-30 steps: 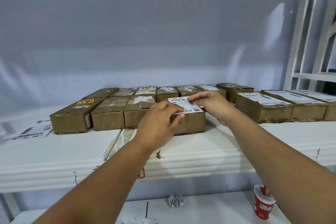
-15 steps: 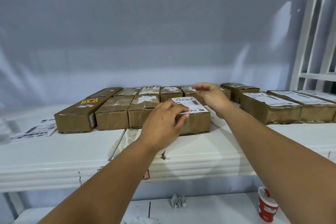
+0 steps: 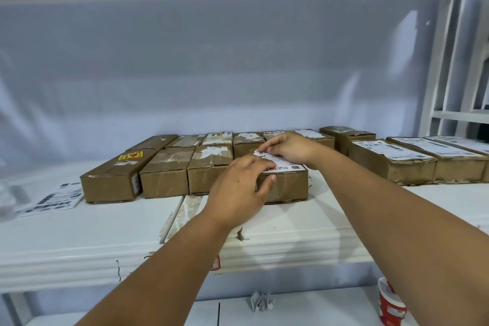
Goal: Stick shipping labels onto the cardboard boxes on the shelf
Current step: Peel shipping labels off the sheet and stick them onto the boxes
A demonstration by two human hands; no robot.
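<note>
A white shipping label (image 3: 289, 166) lies on top of a brown cardboard box (image 3: 289, 189) at the front middle of the white shelf (image 3: 79, 241). My left hand (image 3: 239, 190) grips the box's near edge, fingers on the label and thumb on the front face. My right hand (image 3: 289, 147) presses curled fingertips onto the label's far end. To the left of this box stand several unlabelled cardboard boxes (image 3: 165, 174) in two rows, some with torn white patches.
A sheet of printed labels (image 3: 51, 198) lies at the shelf's left. Boxes bearing labels (image 3: 391, 161) stand to the right. On the lower level sit a red paper cup (image 3: 390, 307) and crumpled paper (image 3: 260, 304). White rack uprights (image 3: 434, 74) rise at right.
Half a second ago my right hand was lifted off toward the back row; it has come back down onto the label's far end. My left hand stayed on the label and box.
</note>
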